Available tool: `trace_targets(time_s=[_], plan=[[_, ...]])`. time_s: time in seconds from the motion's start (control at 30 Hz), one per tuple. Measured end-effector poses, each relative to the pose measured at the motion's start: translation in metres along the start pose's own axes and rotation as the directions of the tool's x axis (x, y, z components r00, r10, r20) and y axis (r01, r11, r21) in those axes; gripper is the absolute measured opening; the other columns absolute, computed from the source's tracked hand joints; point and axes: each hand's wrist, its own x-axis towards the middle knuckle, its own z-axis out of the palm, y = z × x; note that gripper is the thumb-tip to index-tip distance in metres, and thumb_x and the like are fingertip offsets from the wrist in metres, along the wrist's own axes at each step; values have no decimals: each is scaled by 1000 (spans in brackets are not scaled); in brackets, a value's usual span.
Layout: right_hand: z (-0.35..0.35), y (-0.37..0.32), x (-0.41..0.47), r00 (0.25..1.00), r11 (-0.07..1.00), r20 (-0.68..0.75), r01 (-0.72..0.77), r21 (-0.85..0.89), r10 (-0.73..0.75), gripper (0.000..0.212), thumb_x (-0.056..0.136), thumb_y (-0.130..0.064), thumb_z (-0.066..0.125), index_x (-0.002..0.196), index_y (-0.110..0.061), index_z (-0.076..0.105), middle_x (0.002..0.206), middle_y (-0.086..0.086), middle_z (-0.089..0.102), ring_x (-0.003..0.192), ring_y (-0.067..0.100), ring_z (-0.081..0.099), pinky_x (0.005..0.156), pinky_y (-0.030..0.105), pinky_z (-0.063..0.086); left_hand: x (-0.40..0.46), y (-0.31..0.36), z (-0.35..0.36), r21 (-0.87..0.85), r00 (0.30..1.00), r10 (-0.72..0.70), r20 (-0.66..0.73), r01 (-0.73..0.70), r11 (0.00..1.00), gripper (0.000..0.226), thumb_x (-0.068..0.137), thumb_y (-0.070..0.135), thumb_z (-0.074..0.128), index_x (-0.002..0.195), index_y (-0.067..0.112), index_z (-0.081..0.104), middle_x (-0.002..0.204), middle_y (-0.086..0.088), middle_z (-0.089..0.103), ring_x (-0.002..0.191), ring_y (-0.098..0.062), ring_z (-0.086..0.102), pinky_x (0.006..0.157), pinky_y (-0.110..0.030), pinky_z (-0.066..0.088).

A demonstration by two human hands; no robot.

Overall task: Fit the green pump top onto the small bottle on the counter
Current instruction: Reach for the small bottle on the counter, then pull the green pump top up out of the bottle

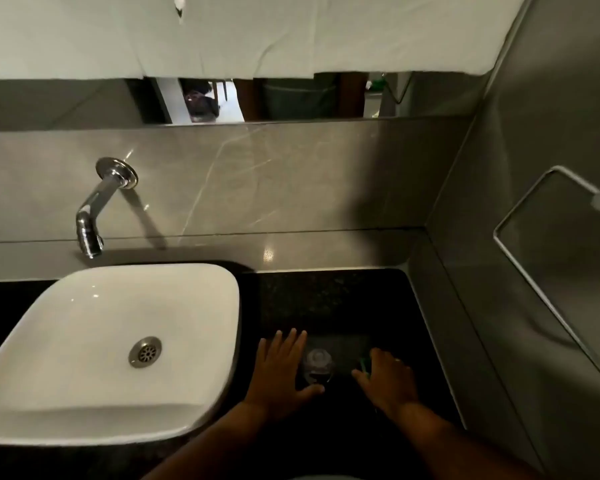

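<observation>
Bottle point(317, 367), small and clear, stands uncapped on the dark counter point(336, 299) in the head view, between the two hands. The left hand point(282, 372) lies spread beside it, fingers apart, thumb curling toward its base, not yet clamped. The right hand point(388, 379) is curled around the green pump top point(363, 364). Unsteadied, the light bottle could tip when the pump presses down in this dim light.

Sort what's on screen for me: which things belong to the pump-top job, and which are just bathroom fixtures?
Part of the job:
small bottle, upright on the dark counter
green pump top, under the right hand
left hand, open beside the bottle

Just there:
white sink
chrome tap
towel ring on the right wall
mirror strip
</observation>
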Motion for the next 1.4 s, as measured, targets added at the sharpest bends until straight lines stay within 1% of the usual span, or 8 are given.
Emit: trace_targets(time_s=[0.2, 0.53, 0.7, 0.87, 0.97, 1.07, 1.27, 1.4], plan=[[13, 1, 11, 1000, 994, 20, 5, 105, -8, 48, 80, -52, 60, 111, -17, 49, 114, 9, 60, 106, 31, 59, 87, 42, 50, 14, -1, 10, -336, 994, -7, 113, 45, 941, 79, 68, 72, 59, 137, 41, 37, 155, 10, 20, 145, -25, 5, 112, -51, 0], [24, 19, 23, 998, 996, -66, 3, 85, 2, 39, 78, -59, 59, 74, -22, 47, 85, 8, 69, 82, 31, 65, 70, 37, 50, 22, -23, 9, -369, 988, -50, 144, 101, 924, 86, 57, 89, 49, 125, 37, 54, 157, 8, 18, 144, -19, -4, 111, -53, -9], [9, 13, 37, 999, 983, -36, -17, 181, 24, 34, 81, -48, 62, 68, -20, 49, 81, 13, 68, 78, 33, 64, 68, 37, 48, 18, -22, 12, -406, 979, -114, 168, 174, 897, 84, 58, 85, 54, 125, 34, 54, 156, 6, 21, 144, -17, -1, 110, -52, -11], [-62, -36, 68, 969, 739, -244, 150, 657, 20, 25, 82, -30, 70, 69, -12, 60, 69, 10, 64, 64, 24, 59, 62, 34, 45, 16, -20, 12, -426, 976, -116, 183, 185, 885, 77, 64, 77, 61, 127, 34, 53, 156, 5, 22, 144, -18, 1, 110, -53, -10], [-103, -68, 71, 933, 493, -360, 311, 813, 5, 21, 83, -31, 68, 65, -23, 60, 60, -8, 60, 56, 4, 54, 55, 22, 44, 17, -18, 10, -426, 974, -114, 194, 189, 885, 79, 63, 79, 59, 127, 34, 52, 156, 5, 23, 144, -19, 2, 110, -55, -9], [-111, -87, 59, 902, 343, -430, 413, 844, -29, 15, 83, -30, 69, 69, -30, 62, 62, -10, 63, 58, 0, 57, 55, 14, 48, 17, -17, 8, -409, 970, -114, 213, 195, 892, 79, 65, 78, 59, 130, 33, 50, 156, 5, 22, 144, -18, 2, 110, -56, -9], [-78, -93, 45, 854, 359, -501, 515, 778, -139, 21, 86, -14, 67, 71, -25, 57, 57, -15, 59, 54, -4, 53, 53, 7, 41, 18, -19, 8, -397, 964, -109, 244, 202, 895, 79, 66, 79, 58, 130, 33, 50, 157, 7, 21, 144, -18, 1, 109, -58, -11], [-54, -90, 38, 859, 447, -479, 506, 737, -183, 11, 84, -19, 69, 78, -23, 60, 65, -10, 59, 61, -6, 58, 57, 6, 43, 18, -20, 13, -373, 973, -94, 211, 169, 912, 80, 64, 82, 55, 129, 36, 49, 156, 9, 21, 144, -18, 1, 108, -59, -10]])
